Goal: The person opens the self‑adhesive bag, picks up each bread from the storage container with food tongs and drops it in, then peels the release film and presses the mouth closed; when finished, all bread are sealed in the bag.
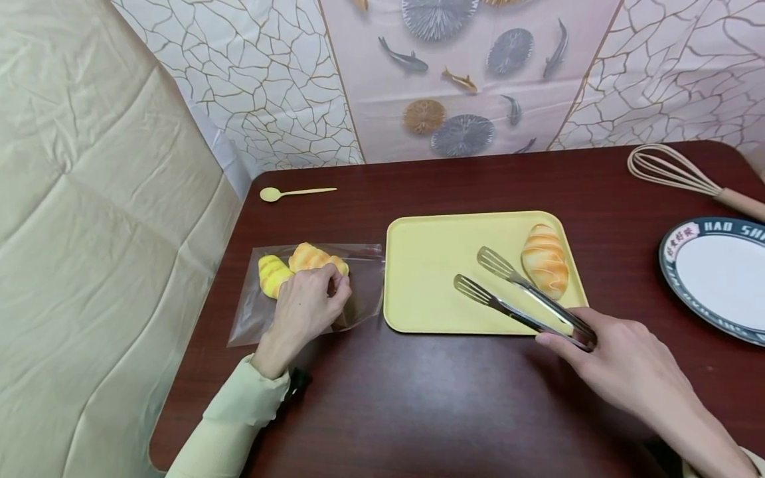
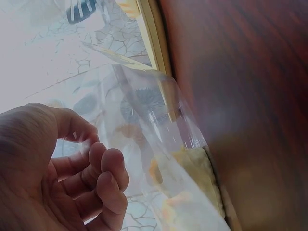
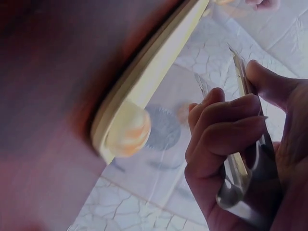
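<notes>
Clear bag lies under my left hand; thumb and fingertips pinch its film, narrow grip. Within the bag's outline: yellow bread just left of that grip, orange-topped bread just beyond it. Yellow spoon farther beyond. Yellow tray sits right of my left hand. My right hand holds metal tongs, arms spread apart, slotted ends over the tray; contact there, cannot tell. Twisted bread on the tray, beyond my right grip. Whisk farther beyond, plate to its right.
</notes>
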A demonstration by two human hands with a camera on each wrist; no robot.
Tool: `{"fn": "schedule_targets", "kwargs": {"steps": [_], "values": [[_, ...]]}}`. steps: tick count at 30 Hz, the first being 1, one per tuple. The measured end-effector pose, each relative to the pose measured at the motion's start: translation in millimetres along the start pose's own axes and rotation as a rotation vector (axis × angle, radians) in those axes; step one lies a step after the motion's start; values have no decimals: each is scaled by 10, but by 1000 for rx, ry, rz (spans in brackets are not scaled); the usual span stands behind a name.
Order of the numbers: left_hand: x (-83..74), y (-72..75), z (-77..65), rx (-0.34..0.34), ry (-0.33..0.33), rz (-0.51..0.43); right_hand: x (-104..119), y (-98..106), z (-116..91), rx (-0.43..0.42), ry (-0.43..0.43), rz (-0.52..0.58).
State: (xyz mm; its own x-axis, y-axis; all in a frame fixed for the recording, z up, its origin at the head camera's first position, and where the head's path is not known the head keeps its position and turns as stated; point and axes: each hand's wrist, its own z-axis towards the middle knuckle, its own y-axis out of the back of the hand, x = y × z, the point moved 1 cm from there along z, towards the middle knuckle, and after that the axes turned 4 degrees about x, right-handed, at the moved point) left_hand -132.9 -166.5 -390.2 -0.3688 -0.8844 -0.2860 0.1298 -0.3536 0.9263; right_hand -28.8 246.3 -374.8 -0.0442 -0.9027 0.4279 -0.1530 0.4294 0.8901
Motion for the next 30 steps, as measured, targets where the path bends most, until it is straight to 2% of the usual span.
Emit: {"fn": "schedule_targets", "kwargs": {"steps": [12, 24, 30], "values": [[3, -13, -15, 5, 3, -1, -366, 47, -303, -29, -149, -12], [10, -14, -16, 7, -1, -14, -618, 12, -460, -200, -245, -32], [10, -15, -15, 9, 0, -9, -673, -19, -449, -170, -275, -39]]}}
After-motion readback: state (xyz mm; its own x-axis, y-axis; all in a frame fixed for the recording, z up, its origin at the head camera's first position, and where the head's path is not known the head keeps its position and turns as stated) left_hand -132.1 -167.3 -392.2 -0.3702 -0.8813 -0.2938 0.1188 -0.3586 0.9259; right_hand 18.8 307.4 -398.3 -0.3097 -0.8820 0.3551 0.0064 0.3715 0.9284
